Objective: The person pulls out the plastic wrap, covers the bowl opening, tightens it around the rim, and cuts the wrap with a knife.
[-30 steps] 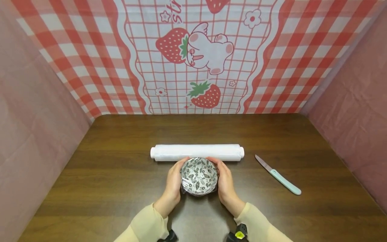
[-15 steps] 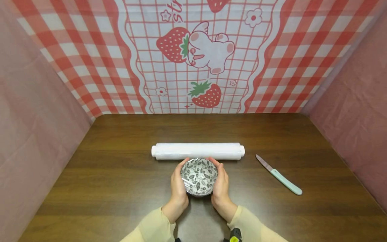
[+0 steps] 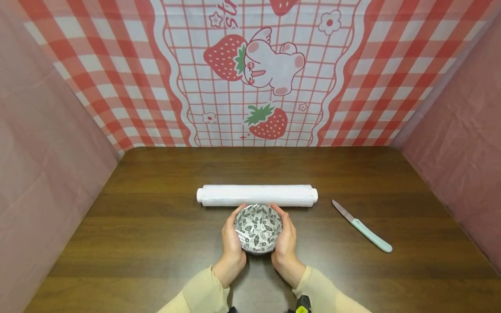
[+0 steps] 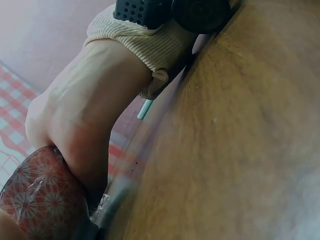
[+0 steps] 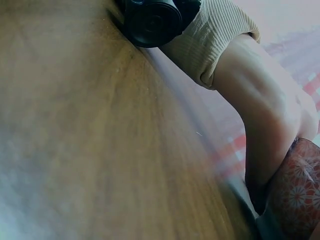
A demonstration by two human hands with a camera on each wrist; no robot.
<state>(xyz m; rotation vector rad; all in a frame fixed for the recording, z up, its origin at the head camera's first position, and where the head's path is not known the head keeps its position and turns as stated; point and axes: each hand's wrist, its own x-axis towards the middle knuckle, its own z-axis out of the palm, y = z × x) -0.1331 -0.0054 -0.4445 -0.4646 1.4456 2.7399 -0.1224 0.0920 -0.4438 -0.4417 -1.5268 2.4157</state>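
A round bowl [image 3: 258, 229] sits on the table, grey leaves and flowers patterning its inside. In the left wrist view its outside [image 4: 42, 200] is red with white flower shapes, under a shiny clear film. My left hand [image 3: 232, 241] curves round the bowl's left side, and my right hand [image 3: 286, 241] holds the right side, so both cup it. Crinkled film shows low on the bowl by the right hand. The fingertips come close to a white roll of cling film [image 3: 257, 195] lying just behind the bowl. Much of the bowl's outer wall is hidden by the palms.
To the right on the brown wooden table [image 3: 148, 226] lies a knife [image 3: 368, 234] with a pale green handle, its blade pointing away to the left. A strawberry-print cloth [image 3: 274, 78] hangs behind the table, with pink cloth [image 3: 47, 130] at the sides.
Both wrists have drawn inward, and the palms now press closer against the bowl's sides. The bowl has stayed about where it was. Over the last half second almost nothing differs.
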